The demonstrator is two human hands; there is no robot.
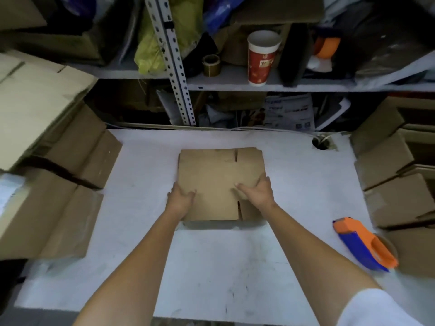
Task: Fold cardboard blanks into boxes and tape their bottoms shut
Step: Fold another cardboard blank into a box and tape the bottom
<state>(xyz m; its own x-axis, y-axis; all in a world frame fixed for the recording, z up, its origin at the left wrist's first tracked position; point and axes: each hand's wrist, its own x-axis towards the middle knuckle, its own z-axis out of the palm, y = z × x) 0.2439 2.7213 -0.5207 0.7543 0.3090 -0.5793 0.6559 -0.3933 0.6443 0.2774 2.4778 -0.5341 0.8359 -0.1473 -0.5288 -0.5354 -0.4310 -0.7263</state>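
Note:
A flat brown cardboard blank (211,170) lies in the middle of the white table (211,267), with slots cut at its far and near edges. My left hand (181,196) grips the blank's left edge, thumb on top and fingers wrapped around the side. My right hand (256,191) holds the right part of the blank, thumb lying on its top face and fingers at the right edge. An orange and blue tape dispenser (363,243) rests on the table at the right, away from both hands.
Stacks of flat and folded cardboard (58,184) crowd the table's left side, and more boxes (395,184) pile up on the right. A metal shelf behind carries a red paper cup (261,60), a tape roll (211,65) and bags. A cable hole (320,142) sits at the table's back right.

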